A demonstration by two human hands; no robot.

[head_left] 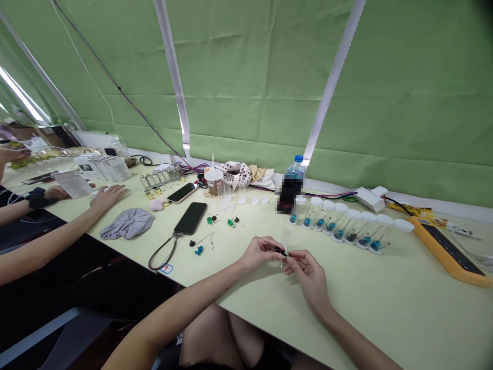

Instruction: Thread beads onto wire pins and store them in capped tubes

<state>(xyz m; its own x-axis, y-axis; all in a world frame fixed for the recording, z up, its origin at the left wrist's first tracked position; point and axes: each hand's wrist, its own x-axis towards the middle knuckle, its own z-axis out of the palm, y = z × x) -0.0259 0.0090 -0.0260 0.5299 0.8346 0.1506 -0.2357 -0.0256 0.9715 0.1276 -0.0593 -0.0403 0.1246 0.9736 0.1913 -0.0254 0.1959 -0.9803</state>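
Observation:
My left hand and my right hand meet above the table. Both pinch a small black part between thumb and fingers; its exact kind is too small to make out. A thin wire sticks out by the left fingers. Just behind the hands stands a clear tube. Left of them lie a blue piece with a bent wire and a black knob-like piece. Green pieces with wires and black bits lie farther back. To the right, several white-capped clear tubes stand in a row, most with blue pieces inside.
A dark phone with a strap lies left, near a second phone and a grey cloth. At the back are a drink cup and a water bottle. An orange power strip sits right. A co-worker's hand rests at left.

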